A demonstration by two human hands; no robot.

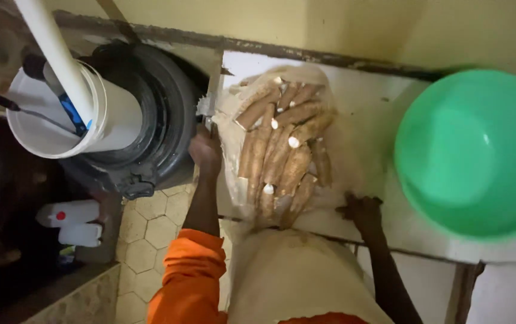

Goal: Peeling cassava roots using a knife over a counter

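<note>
A person in an orange sleeve leaned over a white counter [384, 120]. The left hand [205, 150] gripped the edge of a clear plastic bag of long brown cassava roots [279, 150] lying on the counter near its left edge. The right hand [363, 211] pressed flat on the counter's front edge, holding nothing. A large green plastic basin [471, 150] sat to the right. The bag looked liable to slide off the near edge, spilling roots toward the white bucket [72, 117].

Green basin [474, 150], brown cassava roots [282, 153], orange sleeve [189, 276]
</note>
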